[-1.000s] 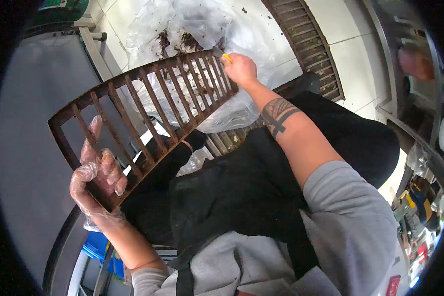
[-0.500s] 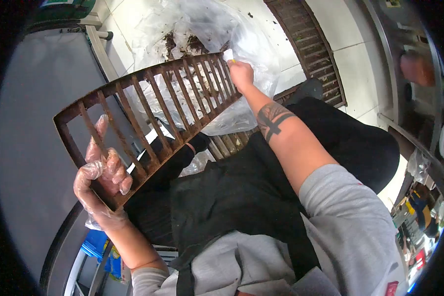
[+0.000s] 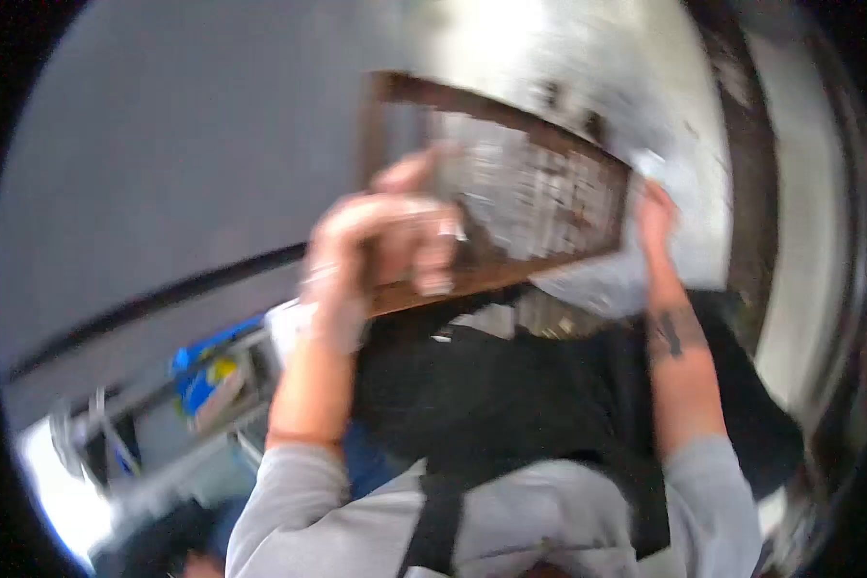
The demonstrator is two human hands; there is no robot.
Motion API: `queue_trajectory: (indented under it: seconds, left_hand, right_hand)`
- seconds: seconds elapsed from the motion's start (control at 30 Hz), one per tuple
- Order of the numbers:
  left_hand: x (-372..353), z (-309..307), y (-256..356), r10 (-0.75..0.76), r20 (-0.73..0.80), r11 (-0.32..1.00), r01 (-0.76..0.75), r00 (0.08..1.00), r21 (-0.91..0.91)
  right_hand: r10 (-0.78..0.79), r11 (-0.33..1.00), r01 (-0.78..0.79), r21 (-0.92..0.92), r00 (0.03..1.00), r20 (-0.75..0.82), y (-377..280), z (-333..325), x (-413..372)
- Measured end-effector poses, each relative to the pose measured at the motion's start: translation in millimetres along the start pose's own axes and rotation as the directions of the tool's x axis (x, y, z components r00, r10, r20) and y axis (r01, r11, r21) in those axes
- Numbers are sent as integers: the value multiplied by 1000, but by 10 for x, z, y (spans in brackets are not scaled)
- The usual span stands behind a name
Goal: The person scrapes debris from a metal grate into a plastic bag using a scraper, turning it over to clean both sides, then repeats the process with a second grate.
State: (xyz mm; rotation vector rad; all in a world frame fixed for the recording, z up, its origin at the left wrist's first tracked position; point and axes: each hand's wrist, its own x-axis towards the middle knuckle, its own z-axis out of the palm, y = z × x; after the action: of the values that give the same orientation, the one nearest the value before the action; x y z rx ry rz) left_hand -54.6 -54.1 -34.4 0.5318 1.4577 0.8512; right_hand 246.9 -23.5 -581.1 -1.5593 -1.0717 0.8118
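A smooth grey panel [image 3: 183, 173] is standing close on the left, a dark strip [image 3: 753, 183] is running down the right, and crumpled, translucent plastic [image 3: 674, 116] is spreading beyond the rusty-brown, barred grate [image 3: 515, 275], which is slanting between both hands above a black apron [image 3: 491, 395]. The left hand [image 3: 385, 241], wearing a clear glove [image 3: 342, 318], is hiding part of the grate's left end, fingers curling around it. The right hand [image 3: 657, 214] is reaching the other end; blur is keeping me from telling whether its fingers are gripping anything.

grey sleeves [image 3: 711, 491], black apron [image 3: 530, 409], forearm tattoo [image 3: 677, 332]
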Motion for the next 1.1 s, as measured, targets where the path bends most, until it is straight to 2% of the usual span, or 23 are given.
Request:
queue_trajectory:
  seconds: [0.03, 0.07, 0.1, 0.17, 0.23, 0.3, 0.37, 0.4, 0.43, 0.47, 0.5, 0.53, 0.57, 0.63, 0.7, 0.73, 0.77, 0.83, 0.9, 0.97, 1.03, 1.07, 1.1]
  left_hand:
    - [-27, -27, -3, 18, 26, 999, -18, 999, -31]
    - [-67, -46, -7, 53, 31, 998, -52, 998, -45]
    - [-14, -123, -46, 35, 140, 999, -33, 990, -18]
    - [-130, -11, -95, 341, 65, 924, -347, 938, 160]
    - [-42, 14, -273, 612, 17, 762, -595, 791, 255]
    - [-162, 159, -282, 644, 65, 759, -647, 762, 74]
    - [-193, 321, -373, 770, -65, 628, -734, 635, 259]
    - [-281, 424, -410, 829, -108, 546, -754, 548, 366]
    - [-415, 503, -368, 813, -59, 550, -730, 579, 406]
    - [-440, 529, -264, 813, -65, 552, -728, 579, 407]
    - [-449, 652, -317, 823, -52, 531, -734, 566, 422]
    - [-497, 758, -363, 844, -23, 497, -765, 536, 410]
    - [-492, 864, -415, 835, -33, 497, -727, 550, 473]
    - [-449, 953, -428, 842, -21, 469, -712, 540, 523]
    - [-392, 964, -445, 784, -11, 545, -680, 621, 491]
    - [-356, 928, -471, 788, 6, 527, -679, 615, 511]
    - [-379, 937, -436, 767, 53, 551, -698, 639, 458]
    - [-413, 915, -273, 695, 164, 643, -707, 700, 294]
    - [-326, 852, -146, 708, 125, 621, -697, 695, 360]
    - [-222, 774, -45, 518, 31, 841, -515, 855, 165]
    - [-266, 757, 1, 504, -41, 850, -487, 863, 204]
    - [-197, 667, -29, 556, 10, 827, -555, 831, 87]
    - [-67, 612, -79, 547, 7, 837, -547, 837, -13]
  right_hand:
    - [462, 884, -444, -149, 878, 122, -887, -161, 147]
    - [405, 860, -458, 225, 881, 246, -1024, -119, 154]
    - [510, 816, -558, 150, 817, 269, -1699, -133, 141]
    - [342, 906, -407, 116, 866, 365, -2162, -185, 202]
    - [190, 937, -290, 196, 891, 412, -2681, -281, 249]
    - [176, 934, -294, 205, 874, 452, -3566, -527, 220]
    - [65, 961, -224, 163, 753, 655, -4259, -928, 247]
    - [43, 990, -127, 60, 678, 734, -4566, -1137, 233]
    - [37, 999, -14, -35, 601, 799, -4822, -1286, 179]
    - [54, 993, 45, -105, 620, 782, -5192, -1259, 95]
    - [50, 980, 126, -154, 594, 803, -5257, -1324, 40]
    - [28, 979, 147, -138, 581, 814, -5326, -1382, -89]
    - [11, 978, 166, -129, 570, 821, -5356, -1408, -170]
    - [19, 989, 104, -103, 607, 795, -5416, -1498, -265]
    - [73, 995, 9, -100, 624, 778, -5548, -1593, -358]
    - [58, 980, 113, -162, 622, 781, -5554, -1623, -379]
    - [58, 948, 205, -242, 639, 767, -5490, -1667, -359]
    - [-118, 890, 399, -223, 672, 731, -5355, -1754, -371]
    - [-21, 793, 471, -386, 655, 756, -5485, -1962, -404]
    - [40, 772, 465, -433, 644, 764, -5447, -2167, -459]
    - [50, 779, 444, -441, 658, 751, -5319, -2307, -466]
    - [58, 805, 409, -430, 667, 743, -5252, -2353, -463]
    - [67, 829, 372, -417, 674, 736, -5193, -2377, -440]
